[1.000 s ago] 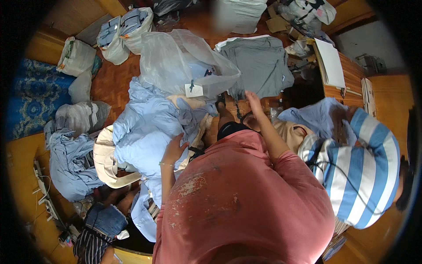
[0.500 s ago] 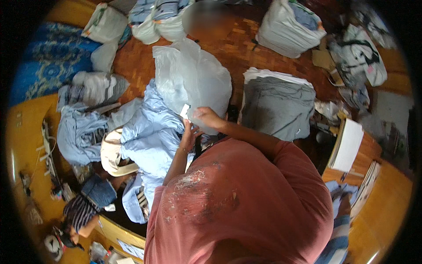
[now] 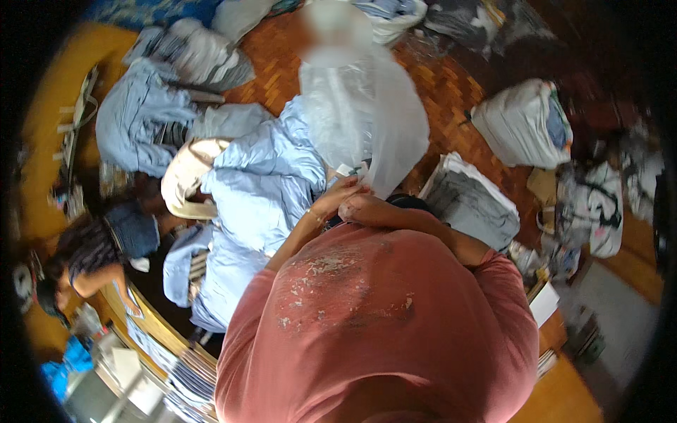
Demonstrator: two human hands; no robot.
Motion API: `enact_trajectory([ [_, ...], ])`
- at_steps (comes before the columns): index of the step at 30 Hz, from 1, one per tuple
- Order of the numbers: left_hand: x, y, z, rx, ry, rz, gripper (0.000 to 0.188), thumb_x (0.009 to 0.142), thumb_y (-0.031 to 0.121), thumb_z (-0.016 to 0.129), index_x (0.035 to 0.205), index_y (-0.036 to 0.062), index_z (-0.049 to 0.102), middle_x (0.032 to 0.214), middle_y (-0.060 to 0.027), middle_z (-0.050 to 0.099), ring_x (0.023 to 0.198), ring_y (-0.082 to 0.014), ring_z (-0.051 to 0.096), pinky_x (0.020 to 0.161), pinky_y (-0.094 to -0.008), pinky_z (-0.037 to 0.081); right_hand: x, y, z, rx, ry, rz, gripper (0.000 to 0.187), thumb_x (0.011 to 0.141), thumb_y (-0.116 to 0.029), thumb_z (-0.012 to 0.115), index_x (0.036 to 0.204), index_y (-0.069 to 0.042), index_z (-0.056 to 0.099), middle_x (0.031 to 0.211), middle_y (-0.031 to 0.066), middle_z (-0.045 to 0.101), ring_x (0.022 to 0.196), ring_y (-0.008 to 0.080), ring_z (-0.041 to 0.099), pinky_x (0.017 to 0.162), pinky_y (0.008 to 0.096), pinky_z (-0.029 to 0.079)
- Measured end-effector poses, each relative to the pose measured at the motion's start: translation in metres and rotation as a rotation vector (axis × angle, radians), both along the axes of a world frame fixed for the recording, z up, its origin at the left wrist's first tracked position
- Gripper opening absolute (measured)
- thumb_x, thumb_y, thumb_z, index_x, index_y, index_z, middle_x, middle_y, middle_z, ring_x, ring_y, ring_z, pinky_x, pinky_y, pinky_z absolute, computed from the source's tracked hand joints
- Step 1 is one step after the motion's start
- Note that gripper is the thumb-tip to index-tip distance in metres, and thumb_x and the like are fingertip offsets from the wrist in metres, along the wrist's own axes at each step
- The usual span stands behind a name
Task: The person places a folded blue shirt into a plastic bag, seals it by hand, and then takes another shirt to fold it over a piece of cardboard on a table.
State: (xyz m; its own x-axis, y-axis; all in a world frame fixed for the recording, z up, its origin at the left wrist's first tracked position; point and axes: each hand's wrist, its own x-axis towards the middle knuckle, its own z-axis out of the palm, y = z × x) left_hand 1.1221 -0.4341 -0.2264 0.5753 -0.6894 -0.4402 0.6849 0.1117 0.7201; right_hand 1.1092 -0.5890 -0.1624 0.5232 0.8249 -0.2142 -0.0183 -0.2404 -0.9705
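Observation:
My left hand (image 3: pixel 334 199) is closed with its fingers pinched near a small white tag (image 3: pixel 345 170) that has a dark green mark. Right beside it, almost touching, my right hand (image 3: pixel 357 208) is curled; what its fingers hold, if anything, is too small to make out. Just beyond both hands stands a large translucent plastic bag (image 3: pixel 395 120), whose near side reaches the fingertips. To the left, a heap of light blue clothing (image 3: pixel 264 201) spreads from the bag toward my left forearm.
A beige curved piece (image 3: pixel 185 178) borders the blue heap. More clothes (image 3: pixel 141 116) lie farther left. At right sit a grey folded stack (image 3: pixel 472 201) and a filled white sack (image 3: pixel 518 123). A co-worker in denim shorts (image 3: pixel 134 229) bends over at the left.
The view has swung, so the surroundings sit differently. My right hand has come down from above the tag to lie against my left hand.

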Motion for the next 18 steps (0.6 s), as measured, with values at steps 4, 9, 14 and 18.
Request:
enact_trajectory([
  [4, 0.013, 0.010, -0.006, 0.083, 0.097, 0.168, 0.035, 0.089, 0.015, 0.053, 0.116, -0.0064, 0.048, 0.105, -0.0087, 0.060, 0.095, -0.0156, 0.058, 0.083, -0.0249, 0.047, 0.020, 0.009, 0.002, 0.031, 0.122, 0.028, 0.020, 0.089, -0.020, 0.049, 0.079, -0.003, 0.054, 0.078, 0.0040, 0.055, 0.074, 0.0142, 0.050, 0.069, 0.0286, 0.041],
  [9, -0.003, 0.019, -0.025, -0.093, 0.025, 0.184, 0.031, 0.088, 0.014, 0.055, 0.114, -0.0032, 0.050, 0.107, -0.0061, 0.057, 0.094, -0.0142, 0.056, 0.084, -0.0268, 0.045, 0.111, -0.029, 0.027, -0.033, -0.401, -0.512, 0.018, 0.085, -0.016, 0.058, 0.098, -0.003, 0.058, 0.088, 0.0044, 0.058, 0.086, 0.0131, 0.053, 0.081, 0.0274, 0.041],
  [14, -0.015, 0.014, -0.037, 0.158, -0.505, 0.152, 0.032, 0.092, 0.023, 0.046, 0.114, 0.0002, 0.051, 0.111, -0.0116, 0.055, 0.102, -0.0225, 0.053, 0.089, -0.0297, 0.041, 0.220, -0.108, -0.075, -0.336, -0.487, -0.956, 0.051, 0.075, -0.026, 0.069, 0.117, -0.004, 0.050, 0.122, 0.0156, 0.047, 0.111, 0.0263, 0.046, 0.095, 0.0387, 0.034],
  [18, -0.012, 0.009, -0.034, 0.171, -0.720, 0.166, 0.042, 0.089, 0.022, 0.050, 0.122, -0.0034, 0.044, 0.118, -0.0128, 0.053, 0.111, -0.0243, 0.049, 0.097, -0.0322, 0.036, 0.214, -0.179, -0.261, -0.500, -0.118, -0.652, 0.066, 0.069, -0.031, 0.074, 0.122, 0.000, 0.047, 0.126, 0.0135, 0.046, 0.110, 0.0248, 0.047, 0.093, 0.0383, 0.036],
])
